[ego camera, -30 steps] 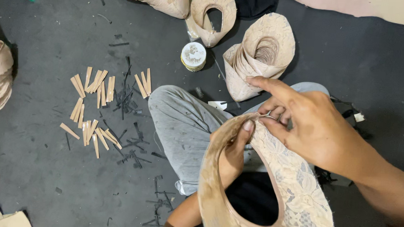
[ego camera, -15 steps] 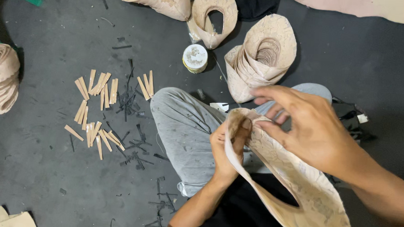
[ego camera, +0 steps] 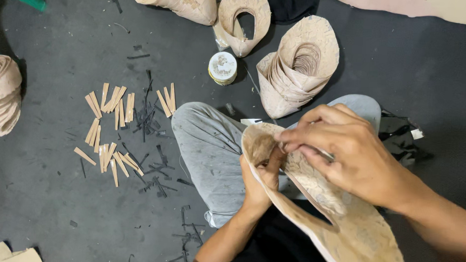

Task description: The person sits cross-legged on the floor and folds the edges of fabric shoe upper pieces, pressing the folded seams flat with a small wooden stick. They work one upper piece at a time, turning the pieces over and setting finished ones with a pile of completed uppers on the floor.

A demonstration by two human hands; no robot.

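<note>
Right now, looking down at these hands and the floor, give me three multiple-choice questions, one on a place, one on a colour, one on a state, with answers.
1. Where do the small wooden strips lie?
A. on the floor left of the knee
B. inside the tin
C. on the lap

2. What colour are the trousers?
A. red
B. grey
C. white

3. How is the curved tan sheet held?
A. lying untouched on the floor
B. by one hand only
C. by both hands at its upper edge

Answers: 1 A, they are scattered on the dark floor. 2 B, the bent leg is grey. 3 C, the left hand and right hand pinch its edge.
</note>
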